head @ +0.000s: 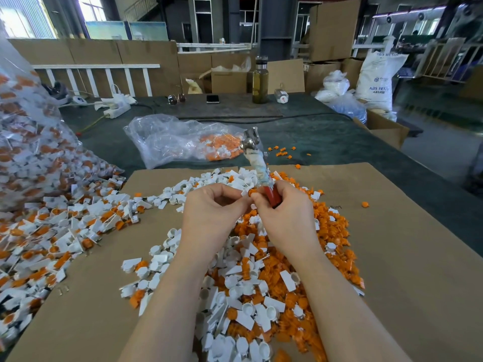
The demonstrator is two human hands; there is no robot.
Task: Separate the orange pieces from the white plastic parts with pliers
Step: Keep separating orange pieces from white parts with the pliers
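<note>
White plastic parts and loose orange pieces lie heaped on the cardboard sheet; above them the right hand grips the upright pliers by their red handle, while the left hand pinches a small orange-and-white part

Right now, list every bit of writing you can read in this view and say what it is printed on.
"ABS RESIN", on the white sack at the far right: once near its top, partly cut off, and again lower down.
The small print and logo on that sack are too blurred to read.
The label on the small bottle lying beside the tall bottle is too small to read.
The faint marks on the cardboard sheet are illegible.
</note>
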